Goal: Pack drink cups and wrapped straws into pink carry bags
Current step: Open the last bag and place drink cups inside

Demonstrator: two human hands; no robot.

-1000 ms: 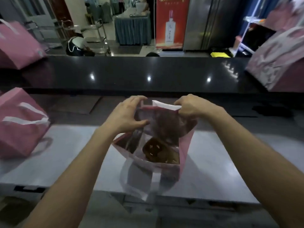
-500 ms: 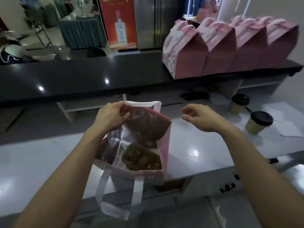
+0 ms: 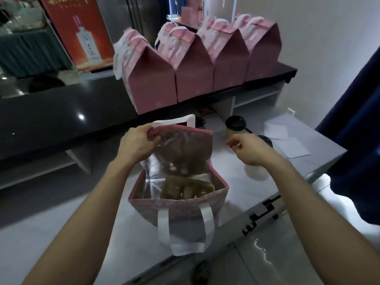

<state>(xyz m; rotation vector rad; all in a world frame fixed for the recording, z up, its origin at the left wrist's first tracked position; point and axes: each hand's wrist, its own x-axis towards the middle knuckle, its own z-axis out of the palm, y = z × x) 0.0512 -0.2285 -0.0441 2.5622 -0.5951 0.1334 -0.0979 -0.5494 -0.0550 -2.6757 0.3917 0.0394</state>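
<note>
While our left hand (image 3: pixel 137 143) is pinching the far top edge of the open pink bag (image 3: pixel 178 204) and holding that flap up, our right hand (image 3: pixel 249 150) is hovering just to the right of the bag with fingers loosely curled, gripping nothing we can make out. The bag is standing on the pale counter (image 3: pixel 61 233) right between our hands, silver lining showing, with something brownish sitting at the bottom. Just beyond the right hand, a lidded cup (image 3: pixel 235 128) is waiting, a second one mostly hidden behind our knuckles. Further back past both hands, closed pink bags (image 3: pixel 193 64) are lining the dark ledge (image 3: pixel 61 112).
</note>
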